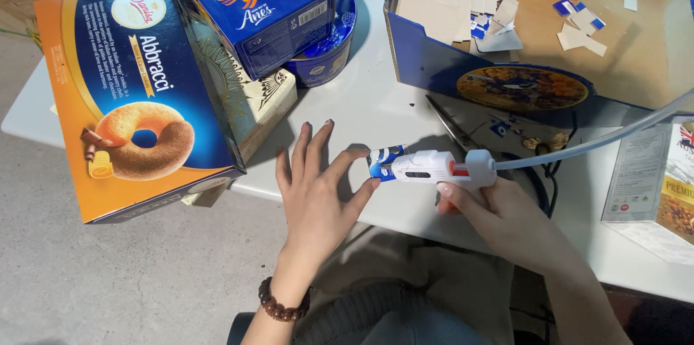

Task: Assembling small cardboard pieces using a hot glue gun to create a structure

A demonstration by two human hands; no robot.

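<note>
White plastic glue gun [434,167] gripped in right hand [499,218], nozzle touching small blue-white card piece [383,161] pinched by left hand [318,193]; orange-blue biscuit box [130,92] left of it, scrap-filled blue cardboard tray [434,63] behind.

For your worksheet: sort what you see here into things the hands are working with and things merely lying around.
In use:
- left hand pinching a small blue card piece
- right hand holding a white glue gun, nozzle at that piece

Lying about:
- orange and blue biscuit box
- blue flower box
- round blue tin
- open carton of card scraps
- scissors
</note>
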